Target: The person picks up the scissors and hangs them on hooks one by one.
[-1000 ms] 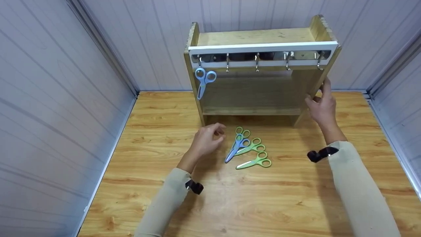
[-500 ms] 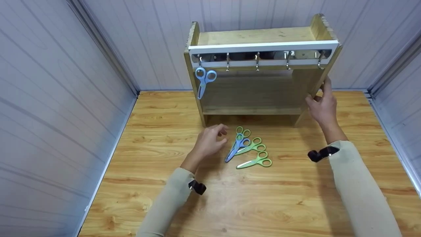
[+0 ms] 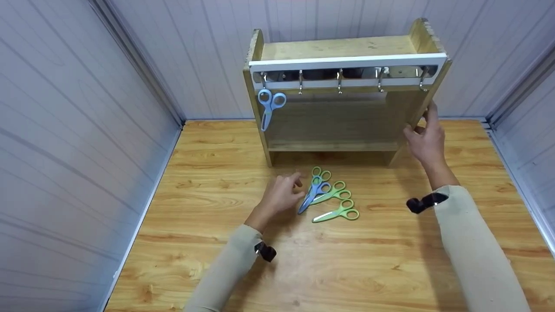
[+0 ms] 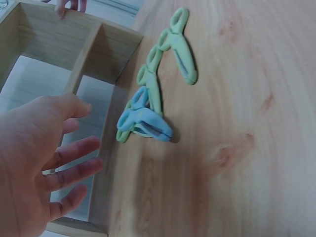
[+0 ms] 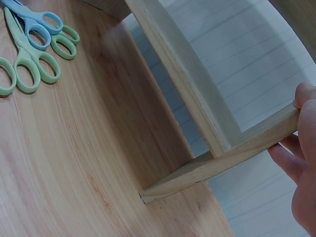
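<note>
My left hand (image 3: 281, 194) is just left of a pile of scissors on the wooden surface, its fingers loosely bent and holding nothing. Blue scissors (image 3: 308, 200) lie over two green pairs, with another green pair of scissors (image 3: 339, 212) nearer me. In the left wrist view, the fingers are spread apart from the blue scissors (image 4: 153, 123). My right hand (image 3: 427, 141) grips the right side panel of a wooden rack (image 3: 338, 48), thumb in front and fingers behind. A second blue pair of scissors (image 3: 267, 112) hangs by one handle loop on the leftmost hook.
Along the rack's upper front runs a white strip (image 3: 347, 63) with several metal hooks; those right of the hanging scissors are bare. Pale panelled walls (image 3: 208, 56) enclose the wooden floor (image 3: 347, 268) at the back and both sides.
My left hand has moved right and slightly toward me, closer to the scissors pile. The right hand keeps its grip on the rack, and the scissors lie where they were.
</note>
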### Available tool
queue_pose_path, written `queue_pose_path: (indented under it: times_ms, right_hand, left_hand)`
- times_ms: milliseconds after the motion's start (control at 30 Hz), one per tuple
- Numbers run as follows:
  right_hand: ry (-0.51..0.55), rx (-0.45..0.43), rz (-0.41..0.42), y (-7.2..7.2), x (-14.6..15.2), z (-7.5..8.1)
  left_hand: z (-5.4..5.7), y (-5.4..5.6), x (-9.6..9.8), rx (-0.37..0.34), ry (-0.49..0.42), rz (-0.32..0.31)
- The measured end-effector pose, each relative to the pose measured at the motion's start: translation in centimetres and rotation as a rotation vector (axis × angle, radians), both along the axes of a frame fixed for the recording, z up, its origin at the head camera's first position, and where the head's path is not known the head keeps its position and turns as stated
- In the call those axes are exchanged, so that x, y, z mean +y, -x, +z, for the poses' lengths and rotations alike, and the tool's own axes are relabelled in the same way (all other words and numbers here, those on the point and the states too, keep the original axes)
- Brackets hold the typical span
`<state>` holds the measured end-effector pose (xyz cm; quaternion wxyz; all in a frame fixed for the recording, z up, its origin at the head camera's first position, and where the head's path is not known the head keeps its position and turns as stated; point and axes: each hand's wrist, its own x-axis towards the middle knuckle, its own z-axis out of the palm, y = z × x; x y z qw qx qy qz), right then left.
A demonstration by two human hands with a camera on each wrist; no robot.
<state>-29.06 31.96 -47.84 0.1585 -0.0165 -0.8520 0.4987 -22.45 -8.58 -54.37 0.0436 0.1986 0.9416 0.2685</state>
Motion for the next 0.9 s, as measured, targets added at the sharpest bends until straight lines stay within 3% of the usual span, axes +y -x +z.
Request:
queue_pose_path:
  times_ms: [400, 433, 467, 633, 667, 900]
  right_hand:
    - [0.005, 0.019, -0.001, -0.1, 0.0, 0.0]
    - [0.009, 0.029, 0.0, -0.2, 0.0, 0.0]
    - [0.015, 0.038, 0.001, -0.2, 0.0, -0.1]
    - [0.013, 0.039, 0.008, -0.2, 0.0, 0.0]
    - [0.008, 0.033, 0.006, -0.2, 0.0, 0.0]
    - [-0.015, 0.003, -0.006, -0.2, 0.1, 0.1]
  left_hand:
    - [-1.5, -0.4, 0.5, 0.024, 0.046, -0.035]
    - [-2.7, 0.1, 0.3, 0.045, 0.045, -0.041]
    - [-2.9, 0.1, 0.3, 0.052, 0.048, -0.041]
    - [-3.3, -0.1, 0.4, 0.048, 0.061, -0.039]
    - [-2.3, -0.6, 0.7, 0.027, 0.069, -0.034]
    - [-2.6, -0.7, 0.9, 0.003, 0.128, -0.027]
